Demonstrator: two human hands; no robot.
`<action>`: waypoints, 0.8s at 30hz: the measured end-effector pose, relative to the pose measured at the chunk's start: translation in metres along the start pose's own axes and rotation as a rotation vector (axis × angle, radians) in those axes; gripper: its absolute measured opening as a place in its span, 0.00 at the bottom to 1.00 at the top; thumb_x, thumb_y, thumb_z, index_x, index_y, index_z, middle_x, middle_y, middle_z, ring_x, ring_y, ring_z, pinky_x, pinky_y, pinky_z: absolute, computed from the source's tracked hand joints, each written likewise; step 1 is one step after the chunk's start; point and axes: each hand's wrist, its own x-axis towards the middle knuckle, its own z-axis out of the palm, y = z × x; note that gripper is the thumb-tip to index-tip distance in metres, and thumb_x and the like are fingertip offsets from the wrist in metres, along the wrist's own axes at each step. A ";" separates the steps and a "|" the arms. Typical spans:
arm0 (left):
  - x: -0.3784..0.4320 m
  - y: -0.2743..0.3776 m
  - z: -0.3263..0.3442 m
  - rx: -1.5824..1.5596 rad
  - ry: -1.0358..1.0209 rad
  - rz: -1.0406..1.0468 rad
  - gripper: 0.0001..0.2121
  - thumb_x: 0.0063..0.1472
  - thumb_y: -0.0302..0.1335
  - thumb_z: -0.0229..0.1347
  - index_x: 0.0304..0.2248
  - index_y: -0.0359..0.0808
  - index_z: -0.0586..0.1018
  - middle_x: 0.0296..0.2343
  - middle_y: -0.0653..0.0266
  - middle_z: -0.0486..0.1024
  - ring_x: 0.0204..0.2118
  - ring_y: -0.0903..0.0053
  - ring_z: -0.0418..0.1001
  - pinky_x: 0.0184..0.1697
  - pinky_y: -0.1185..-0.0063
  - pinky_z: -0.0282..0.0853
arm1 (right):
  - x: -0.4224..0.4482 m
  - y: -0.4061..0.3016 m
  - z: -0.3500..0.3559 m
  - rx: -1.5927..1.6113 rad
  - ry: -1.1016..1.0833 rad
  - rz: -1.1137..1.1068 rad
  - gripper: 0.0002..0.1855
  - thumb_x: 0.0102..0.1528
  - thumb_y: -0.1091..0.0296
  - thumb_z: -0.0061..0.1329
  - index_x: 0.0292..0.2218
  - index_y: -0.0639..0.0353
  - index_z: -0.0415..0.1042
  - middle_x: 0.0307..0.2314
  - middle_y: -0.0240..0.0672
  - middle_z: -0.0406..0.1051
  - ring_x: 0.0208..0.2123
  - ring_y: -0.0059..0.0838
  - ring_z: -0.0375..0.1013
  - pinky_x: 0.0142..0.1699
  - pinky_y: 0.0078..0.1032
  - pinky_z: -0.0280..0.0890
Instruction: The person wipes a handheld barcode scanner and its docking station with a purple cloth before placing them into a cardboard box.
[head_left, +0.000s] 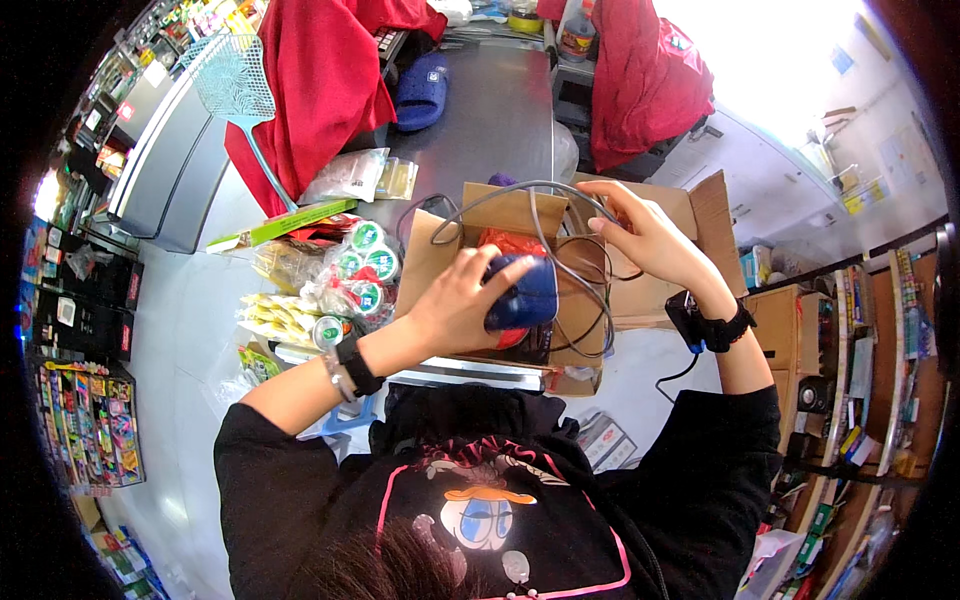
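Note:
My left hand (454, 304) grips a dark blue rounded object (531, 292), slightly blurred, over an open cardboard box (424, 262). Its exact kind cannot be told. A grey cable (551, 184) arches above the box, and my right hand (649, 236) has it between thumb and fingers. Loops of this cable hang down past the blue object's right side. Inside the box, red plastic (514, 241) shows behind my left hand. The lower contents are mostly hidden by the hand and the blue object.
Wrapped green-lidded cans (367, 266) and yellow packets (277, 315) crowd the box's left side. Beyond are a blue slipper (422, 90), a light-blue fly swatter (236, 82) and red cloths (315, 82) on a dark counter (495, 112). Shelves (840, 360) stand at right.

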 end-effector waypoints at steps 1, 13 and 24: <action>0.002 0.004 -0.017 0.023 0.046 -0.025 0.43 0.37 0.35 0.64 0.55 0.46 0.58 0.42 0.50 0.61 0.46 0.54 0.62 0.49 0.65 0.62 | -0.001 -0.002 0.000 0.008 -0.050 0.017 0.21 0.55 0.67 0.45 0.50 0.59 0.61 0.21 0.39 0.63 0.23 0.27 0.60 0.31 0.26 0.58; 0.021 0.017 -0.121 -0.482 0.426 -0.180 0.48 0.38 0.23 0.67 0.57 0.35 0.50 0.51 0.54 0.55 0.54 0.70 0.60 0.53 0.72 0.64 | 0.005 0.005 0.032 -0.032 -0.070 -0.126 0.21 0.59 0.65 0.39 0.53 0.60 0.61 0.42 0.47 0.64 0.43 0.37 0.64 0.49 0.29 0.58; 0.015 -0.001 -0.134 -0.831 0.738 -0.303 0.41 0.47 0.23 0.61 0.56 0.37 0.49 0.47 0.53 0.61 0.52 0.68 0.62 0.52 0.72 0.63 | 0.006 -0.044 0.043 0.498 -0.151 -0.216 0.18 0.64 0.64 0.27 0.45 0.67 0.64 0.24 0.33 0.68 0.29 0.20 0.67 0.41 0.19 0.62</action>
